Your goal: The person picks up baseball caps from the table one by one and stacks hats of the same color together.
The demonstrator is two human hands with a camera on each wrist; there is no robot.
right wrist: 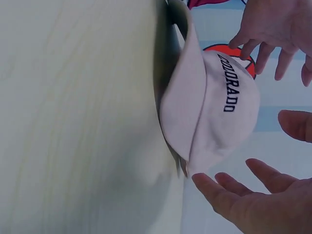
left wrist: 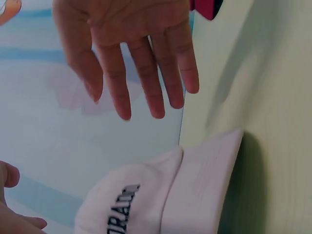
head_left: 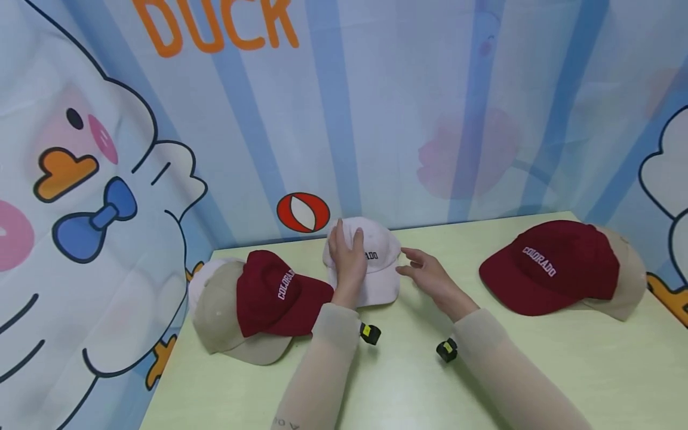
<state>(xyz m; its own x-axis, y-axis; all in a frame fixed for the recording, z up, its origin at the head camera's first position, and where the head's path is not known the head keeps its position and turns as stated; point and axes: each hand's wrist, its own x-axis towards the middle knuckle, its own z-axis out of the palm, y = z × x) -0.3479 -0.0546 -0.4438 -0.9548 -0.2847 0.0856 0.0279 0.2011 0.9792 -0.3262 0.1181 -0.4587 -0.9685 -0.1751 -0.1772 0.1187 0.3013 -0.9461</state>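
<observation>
A pale pinkish-white baseball cap (head_left: 383, 286) with dark COLORADO lettering (right wrist: 229, 85) sits on the table near its back edge, brim toward me. My left hand (head_left: 348, 260) overlaps the cap's left side in the head view. In the left wrist view the left hand (left wrist: 131, 53) has its fingers extended and apart from the cap (left wrist: 161, 195). At the cap's right side is my right hand (head_left: 432, 278), fingers loosely bent. The right wrist view shows the right hand (right wrist: 263, 200) with its index fingertip right at the edge of the cap (right wrist: 219, 107).
On the left, a dark red cap (head_left: 269, 292) lies over a beige cap (head_left: 215, 316), with a pale cap (head_left: 201, 280) partly hidden behind. Another dark red cap (head_left: 559, 263) overlaps a beige cap (head_left: 629, 275) on the right. A printed cloth backdrop (head_left: 376, 119) rises behind the table (head_left: 398, 382).
</observation>
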